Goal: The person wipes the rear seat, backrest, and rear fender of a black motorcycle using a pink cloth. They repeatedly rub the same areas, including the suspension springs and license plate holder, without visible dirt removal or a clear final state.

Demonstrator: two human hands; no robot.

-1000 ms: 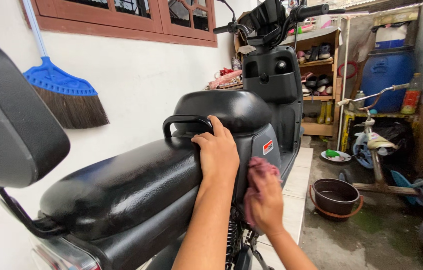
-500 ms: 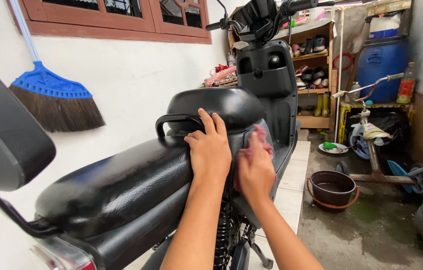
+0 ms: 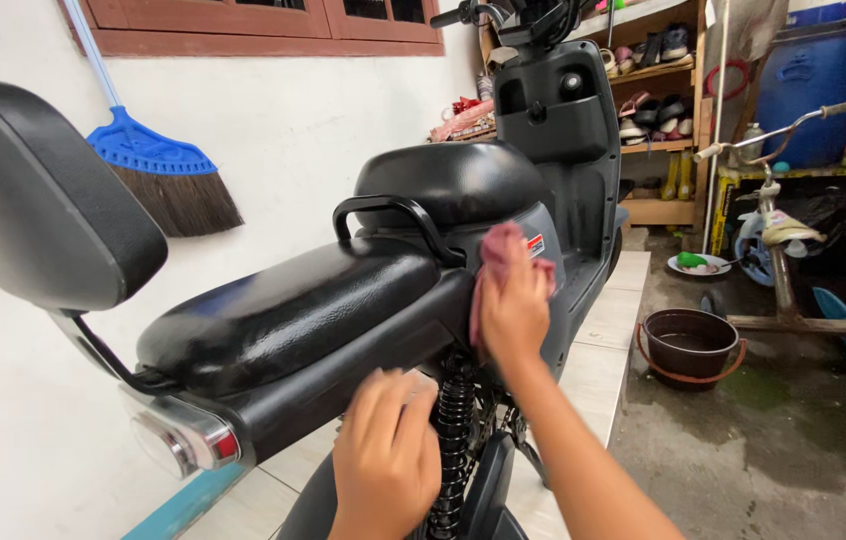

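Right hand (image 3: 511, 300) presses a soft, limp pink rag (image 3: 503, 250) flat on the scooter's side panel (image 3: 555, 265), 3 o'clock of the seat (image 3: 293, 310); left hand (image 3: 385, 455) empty, fingers loose.

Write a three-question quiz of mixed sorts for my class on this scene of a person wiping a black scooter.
1. True or false: the right hand presses a pinkish-red cloth against the grey side panel under the front seat.
2. Multiple choice: where is the left hand? A) gripping the black grab handle B) low by the rear body, near the coil spring C) on the backrest
3. Fill in: the blue-headed ______ leans against the white wall.

Key: 1 true; 2 B; 3 broom.
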